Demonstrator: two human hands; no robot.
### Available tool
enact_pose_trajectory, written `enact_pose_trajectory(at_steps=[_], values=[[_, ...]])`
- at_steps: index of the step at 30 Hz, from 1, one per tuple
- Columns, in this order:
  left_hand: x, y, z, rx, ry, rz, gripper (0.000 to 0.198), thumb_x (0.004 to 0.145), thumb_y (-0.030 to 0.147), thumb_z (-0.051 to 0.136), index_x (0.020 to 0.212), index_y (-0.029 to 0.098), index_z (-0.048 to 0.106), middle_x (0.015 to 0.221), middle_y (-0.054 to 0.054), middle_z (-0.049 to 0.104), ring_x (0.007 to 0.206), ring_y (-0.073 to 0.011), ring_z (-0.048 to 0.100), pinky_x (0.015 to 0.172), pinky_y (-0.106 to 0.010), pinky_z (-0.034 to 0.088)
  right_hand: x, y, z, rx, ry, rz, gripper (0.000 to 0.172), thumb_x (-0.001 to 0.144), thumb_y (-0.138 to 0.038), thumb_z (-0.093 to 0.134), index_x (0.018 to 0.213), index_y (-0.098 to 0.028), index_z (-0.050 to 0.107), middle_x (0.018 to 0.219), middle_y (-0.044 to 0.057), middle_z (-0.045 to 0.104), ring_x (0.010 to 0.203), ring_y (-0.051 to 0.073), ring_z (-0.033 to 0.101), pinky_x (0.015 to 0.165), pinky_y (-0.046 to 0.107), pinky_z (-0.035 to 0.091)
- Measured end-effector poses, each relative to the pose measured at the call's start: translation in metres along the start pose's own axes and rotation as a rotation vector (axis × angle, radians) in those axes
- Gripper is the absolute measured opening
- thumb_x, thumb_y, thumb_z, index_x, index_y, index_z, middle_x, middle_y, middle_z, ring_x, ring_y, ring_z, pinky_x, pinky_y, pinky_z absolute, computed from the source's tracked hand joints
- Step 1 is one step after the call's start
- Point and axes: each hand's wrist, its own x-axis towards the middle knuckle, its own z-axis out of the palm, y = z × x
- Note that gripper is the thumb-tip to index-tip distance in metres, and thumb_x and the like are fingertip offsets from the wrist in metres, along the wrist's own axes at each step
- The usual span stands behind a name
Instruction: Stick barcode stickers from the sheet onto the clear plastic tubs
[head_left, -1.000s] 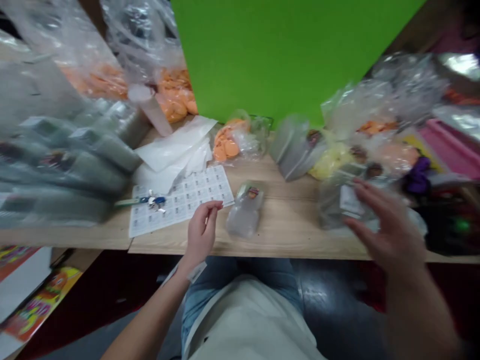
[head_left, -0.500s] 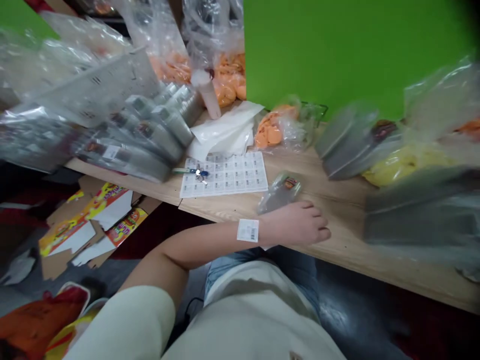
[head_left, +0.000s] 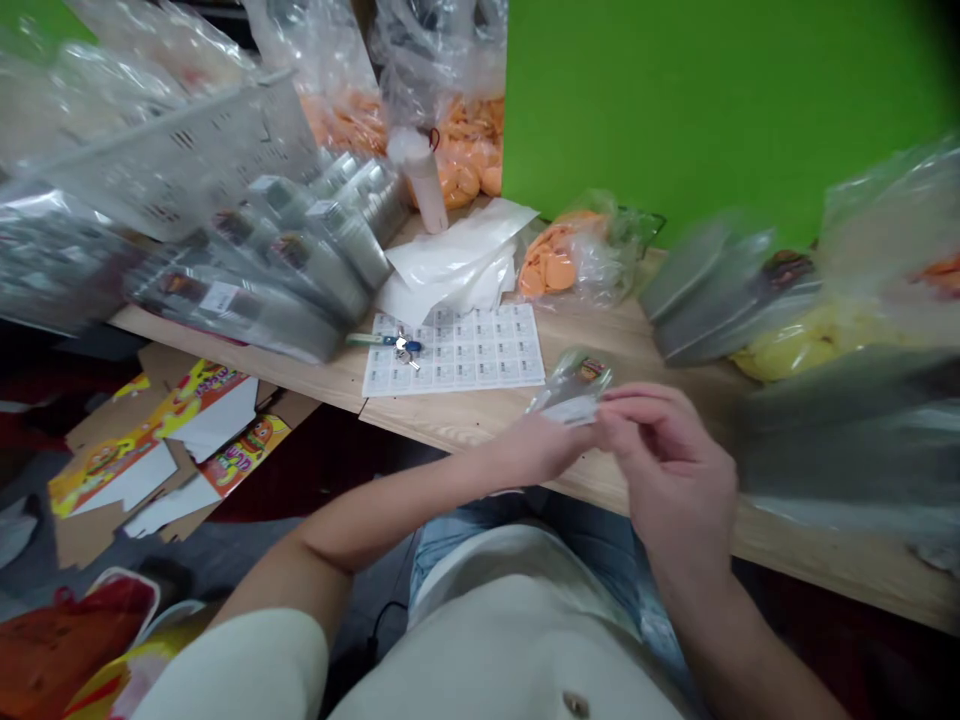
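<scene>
OK, both hands up at the table edge: L hand [head_left: 536, 450] and R hand [head_left: 667, 465] meet right at a clear pouch [head_left: 568, 392], small colour label [head_left: 592, 371] at the top, white slip [head_left: 566, 410] along the lower edge. R fingers [head_left: 637, 410] curled in, pinching the slip end. L fingers [head_left: 574, 437] closing from the other side, tips on the slip, a bit blurred, but gripping by the look. Pouch tilted, held up off the wooden table [head_left: 480, 425], looks like.

Just past it, barcode sheet [head_left: 454, 350], near the pouch, not touching. Keys [head_left: 406, 350] on the sheet's left part, blue-green stick [head_left: 371, 340] poking out beside them, can't tell what that is. Behind the sheet, white film [head_left: 457, 260] in loose folds, then a bag of orange discs [head_left: 559, 262] by the green board [head_left: 712, 110]. Far left, stacked packets [head_left: 262, 265] in a heap, grey crate [head_left: 180, 160] tipped over them, pale tube [head_left: 420, 180] upright at the back. Right side, blurry grey packs [head_left: 720, 295] on a yellow bag [head_left: 795, 345]. Down on the floor, flattened printed cardboard [head_left: 172, 450].
</scene>
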Motion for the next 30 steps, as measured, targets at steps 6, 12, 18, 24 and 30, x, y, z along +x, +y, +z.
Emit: enact_pose_trajectory(at_steps=[6,12,18,24,30], values=[[-0.008,0.010,-0.012,-0.696,0.179,-0.102,0.054,0.080,0.026,0.058,0.128,0.022,0.034,0.090,-0.004,0.057,0.085,-0.0136,0.059,0.079,-0.027,0.049,-0.017,0.041,0.009,0.229,0.040,0.324,0.021,0.080,-0.036,0.056,0.094,-0.021,0.063,0.102,0.007,0.061,0.096,0.020,0.057,0.082,0.037,0.047],[-0.010,0.006,-0.028,-0.418,-0.173,-0.183,0.065,0.078,0.026,0.062,0.133,0.024,0.027,0.076,0.000,0.058,0.068,-0.0118,0.057,0.064,-0.024,0.047,-0.006,0.059,-0.008,0.207,-0.374,0.293,0.059,0.074,-0.036,0.061,0.129,-0.025,0.042,0.090,0.003,0.062,0.076,0.015,0.058,0.072,0.032,0.050],[0.011,-0.036,-0.029,0.033,-0.112,0.211,0.073,0.073,0.031,0.067,0.135,0.025,0.029,0.138,-0.013,0.040,0.127,-0.0281,0.037,0.102,-0.045,0.034,0.006,0.090,0.005,0.299,-0.001,0.534,0.040,0.069,-0.035,0.064,0.104,-0.018,0.057,0.073,0.000,0.060,0.067,0.013,0.057,0.062,0.028,0.047],[0.007,-0.067,0.003,0.063,-0.045,0.209,0.077,0.075,0.032,0.065,0.138,0.024,0.023,0.140,-0.014,0.035,0.131,-0.0275,0.032,0.106,-0.048,0.029,0.004,0.101,0.030,0.355,-0.098,0.601,0.045,0.065,-0.034,0.067,0.105,-0.018,0.054,0.071,-0.001,0.063,0.065,0.013,0.060,0.065,0.029,0.048],[0.002,-0.064,0.001,-0.006,-0.023,0.215,0.059,0.081,0.031,0.057,0.134,0.022,0.033,0.138,-0.012,0.040,0.130,-0.0247,0.034,0.107,-0.046,0.029,0.004,0.102,0.029,0.286,-0.138,0.585,0.047,0.066,-0.034,0.066,0.108,-0.018,0.052,0.069,-0.002,0.062,0.065,0.014,0.059,0.068,0.031,0.049]])
